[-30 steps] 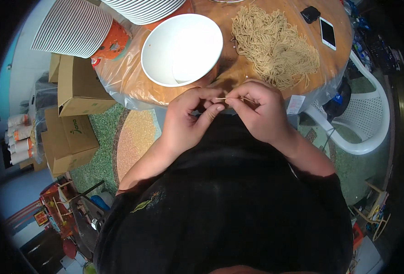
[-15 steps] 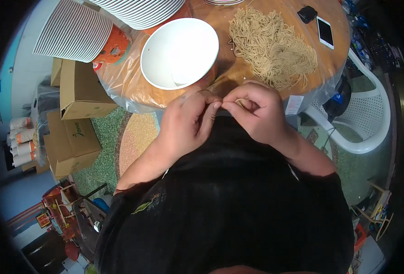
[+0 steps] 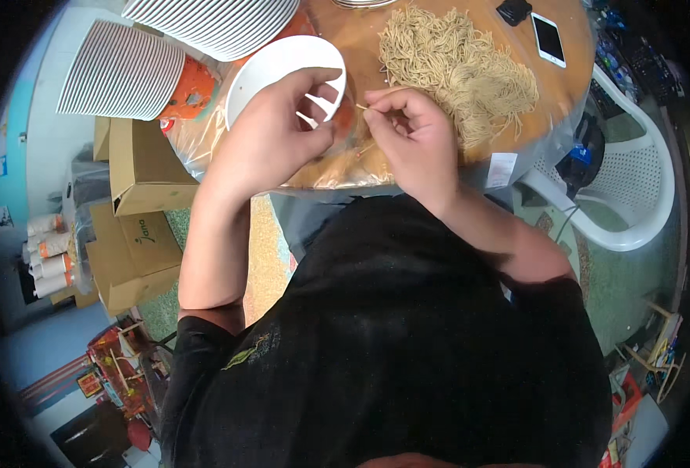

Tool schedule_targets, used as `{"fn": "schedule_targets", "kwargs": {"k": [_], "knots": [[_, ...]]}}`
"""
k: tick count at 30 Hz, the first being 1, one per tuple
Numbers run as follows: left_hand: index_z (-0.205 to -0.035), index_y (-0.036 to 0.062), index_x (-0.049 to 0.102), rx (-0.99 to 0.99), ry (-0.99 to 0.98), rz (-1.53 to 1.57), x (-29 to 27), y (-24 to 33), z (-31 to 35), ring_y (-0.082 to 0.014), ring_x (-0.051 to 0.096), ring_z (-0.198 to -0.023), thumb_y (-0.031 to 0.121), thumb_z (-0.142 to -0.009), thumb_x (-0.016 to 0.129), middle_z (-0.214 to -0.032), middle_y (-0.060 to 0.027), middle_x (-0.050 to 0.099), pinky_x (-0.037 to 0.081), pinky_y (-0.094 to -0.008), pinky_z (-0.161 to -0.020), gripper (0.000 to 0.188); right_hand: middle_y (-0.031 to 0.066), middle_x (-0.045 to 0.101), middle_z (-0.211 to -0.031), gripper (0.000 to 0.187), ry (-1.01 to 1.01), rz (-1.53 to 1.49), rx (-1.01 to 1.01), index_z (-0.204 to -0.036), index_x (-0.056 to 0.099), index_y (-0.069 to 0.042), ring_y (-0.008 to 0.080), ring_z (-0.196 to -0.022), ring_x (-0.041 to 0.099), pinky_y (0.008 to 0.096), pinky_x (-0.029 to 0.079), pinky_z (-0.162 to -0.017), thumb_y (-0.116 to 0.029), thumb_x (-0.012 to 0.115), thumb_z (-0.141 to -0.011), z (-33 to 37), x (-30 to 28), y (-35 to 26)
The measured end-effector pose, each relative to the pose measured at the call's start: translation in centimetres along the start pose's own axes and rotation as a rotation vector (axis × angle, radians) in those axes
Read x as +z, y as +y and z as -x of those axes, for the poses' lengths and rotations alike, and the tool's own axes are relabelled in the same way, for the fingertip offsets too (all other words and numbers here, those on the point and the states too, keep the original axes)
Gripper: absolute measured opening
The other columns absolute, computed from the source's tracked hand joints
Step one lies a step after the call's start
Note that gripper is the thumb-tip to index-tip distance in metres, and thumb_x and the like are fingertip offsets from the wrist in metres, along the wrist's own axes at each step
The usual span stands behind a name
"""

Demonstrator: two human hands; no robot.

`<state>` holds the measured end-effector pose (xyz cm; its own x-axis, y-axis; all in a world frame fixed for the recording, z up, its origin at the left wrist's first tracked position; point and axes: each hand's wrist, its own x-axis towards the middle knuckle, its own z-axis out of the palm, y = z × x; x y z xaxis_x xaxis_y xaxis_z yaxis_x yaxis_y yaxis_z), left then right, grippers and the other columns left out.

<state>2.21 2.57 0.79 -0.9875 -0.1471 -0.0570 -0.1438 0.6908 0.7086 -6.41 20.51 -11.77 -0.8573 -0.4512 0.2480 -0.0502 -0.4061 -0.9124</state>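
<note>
The spread left hand (image 3: pixel 273 129) overlaps the rim of the tub (image 3: pixel 258 69); a gap away, the right hand (image 3: pixel 415 134) seemingly pinches a strand (image 3: pixel 361 107).

Left fingers (image 3: pixel 311 76) parted, right fingers (image 3: pixel 396 98) pinched

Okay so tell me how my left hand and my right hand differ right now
Your left hand has its thumb and fingers apart, while your right hand pinches a thin tan strand between thumb and finger. The left hand appears in front of the white tub; the right hand is beside the pile of tan strands. Both hands are bare, with bent fingers.
</note>
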Motion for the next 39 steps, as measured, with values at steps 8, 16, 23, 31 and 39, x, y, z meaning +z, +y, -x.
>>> {"fn": "schedule_targets", "kwargs": {"k": [8,16,23,31,39], "knots": [[-0.153,-0.0038,0.064,-0.007,-0.091,0.142,-0.6,-1.3,0.1,-0.0112,0.068,-0.106,-0.004,-0.102,0.073,-0.126,-0.0061,0.073,0.060,-0.0279,-0.093,0.052,0.0122,0.080,-0.114,0.010,-0.029,0.101,-0.042,-0.103,0.074,0.002,0.0157,-0.101,0.078,0.0307,0.064,-0.089,0.002,0.082,-0.099,0.1,1.0,0.7],[-0.152,-0.0068,0.064,-0.095,-0.167,0.281,-1.1,-2.8,-0.7,-0.0186,0.077,-0.117,0.006,-0.118,0.062,-0.135,-0.0111,0.076,0.067,-0.0347,-0.100,0.036,0.0131,0.081,-0.111,0.012,-0.019,0.067,-0.070,-0.101,0.075,0.002,0.0183,-0.098,0.079,0.0329,0.064,-0.087,0.000,0.085,-0.095,0.1,1.3,1.2],[-0.147,-0.0051,0.068,-0.094,-0.151,0.211,-1.0,-2.8,-1.0,-0.0146,0.077,-0.111,0.011,-0.117,0.066,-0.129,-0.0087,0.078,0.067,-0.0319,-0.095,0.034,0.0123,0.082,-0.109,0.011,0.000,0.146,-0.052,-0.099,0.076,0.002,0.0192,-0.097,0.079,0.0335,0.065,-0.086,-0.001,0.085,-0.095,-0.1,1.5,0.9],[-0.140,-0.0034,0.074,-0.055,-0.145,0.113,-1.1,-2.7,-1.1,-0.0093,0.074,-0.103,0.015,-0.117,0.068,-0.117,-0.0039,0.080,0.063,-0.0283,-0.087,0.029,0.0111,0.082,-0.106,0.011,0.055,0.141,-0.033,-0.098,0.077,0.001,0.0195,-0.092,0.079,0.0336,0.064,-0.082,-0.003,0.086,-0.094,-0.1,1.6,1.2],[-0.140,-0.0029,0.074,-0.077,-0.139,0.154,-0.9,-2.9,-1.0,-0.0090,0.074,-0.103,0.014,-0.117,0.068,-0.117,-0.0032,0.079,0.063,-0.0281,-0.087,0.029,0.0108,0.082,-0.104,0.010,0.028,0.136,-0.070,-0.097,0.077,0.001,0.0189,-0.091,0.079,0.0330,0.064,-0.082,-0.002,0.086,-0.094,0.0,1.7,0.8]]}}
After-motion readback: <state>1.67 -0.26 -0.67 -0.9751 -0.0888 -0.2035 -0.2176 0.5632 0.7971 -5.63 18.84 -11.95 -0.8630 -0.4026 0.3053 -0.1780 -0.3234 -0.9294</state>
